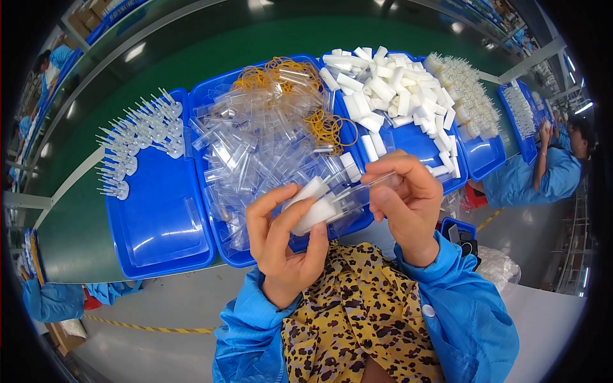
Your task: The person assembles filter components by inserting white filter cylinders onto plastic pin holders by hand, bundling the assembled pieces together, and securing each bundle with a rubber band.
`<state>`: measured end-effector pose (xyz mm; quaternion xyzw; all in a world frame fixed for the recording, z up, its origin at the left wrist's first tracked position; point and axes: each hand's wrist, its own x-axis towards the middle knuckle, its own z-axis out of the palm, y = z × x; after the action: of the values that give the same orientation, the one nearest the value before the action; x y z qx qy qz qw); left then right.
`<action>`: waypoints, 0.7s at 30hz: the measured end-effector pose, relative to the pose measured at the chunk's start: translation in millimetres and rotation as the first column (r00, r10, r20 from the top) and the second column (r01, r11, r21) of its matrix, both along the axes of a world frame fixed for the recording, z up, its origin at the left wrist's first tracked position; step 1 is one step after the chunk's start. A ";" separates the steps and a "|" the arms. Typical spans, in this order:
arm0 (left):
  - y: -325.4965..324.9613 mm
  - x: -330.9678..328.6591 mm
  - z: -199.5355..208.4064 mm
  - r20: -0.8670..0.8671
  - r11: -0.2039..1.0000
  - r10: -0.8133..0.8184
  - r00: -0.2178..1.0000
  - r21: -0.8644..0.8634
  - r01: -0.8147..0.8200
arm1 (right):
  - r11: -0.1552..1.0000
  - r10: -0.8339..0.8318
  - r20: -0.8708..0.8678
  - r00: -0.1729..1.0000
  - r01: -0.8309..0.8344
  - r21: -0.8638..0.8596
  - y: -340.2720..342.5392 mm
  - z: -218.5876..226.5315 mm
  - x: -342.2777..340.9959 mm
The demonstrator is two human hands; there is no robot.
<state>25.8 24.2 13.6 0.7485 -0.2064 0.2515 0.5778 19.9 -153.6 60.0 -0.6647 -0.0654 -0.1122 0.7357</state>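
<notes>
Between the closed fingers of my left hand (pixel 281 246) are white blocks (pixel 317 216), which look like foam, with thin pale prongs pointing to the right. My right hand (pixel 412 201) pinches a clear plastic sleeve (pixel 383 180) at the ends of those prongs. How far the prongs reach into the sleeve I cannot tell. Both hands hover over the near right part of a blue tray (pixel 237 256), heaped with clear plastic sleeves (pixel 242 150). Yellow rubber bands (pixel 325 129) lie on that heap.
Left, a blue tray (pixel 153 217) carries white pronged pieces (pixel 143 131). Right, another tray (pixel 408 143) holds loose white blocks (pixel 389 86); beyond it, a further tray (pixel 483 156) bears upright pronged pieces (pixel 466 96). Trays rest on a green belt (pixel 211 45). A co-worker (pixel 543 166) sits far right.
</notes>
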 end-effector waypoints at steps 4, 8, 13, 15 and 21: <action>-1.6 0.4 4.4 0.010 1.000 0.002 1.000 0.015 -0.003 | 0.999 0.030 -0.029 0.999 -0.030 -0.028 4.8 1.4 -2.6; -2.3 0.5 6.9 0.012 0.999 -0.007 1.000 0.033 0.007 | 0.998 0.057 0.027 0.998 -0.058 0.008 3.4 -6.2 -1.0; -1.3 -0.9 11.7 -0.013 0.996 -0.049 0.999 0.068 0.050 | 0.997 0.058 0.160 0.985 -0.050 -0.053 5.9 -9.3 0.5; -0.4 0.2 10.7 0.000 0.995 -0.069 0.998 0.066 0.069 | 0.996 0.059 0.169 0.984 -0.048 -0.069 6.5 -8.8 0.0; 3.7 -0.8 10.1 0.030 0.986 -0.062 0.998 0.158 0.057 | 0.989 0.079 0.160 0.984 -0.057 -0.139 2.8 -11.1 -0.2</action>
<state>25.0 28.0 23.7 0.7806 -0.2581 0.2301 0.5206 19.6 -150.8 48.8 -0.6985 -0.1564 -0.1371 0.6847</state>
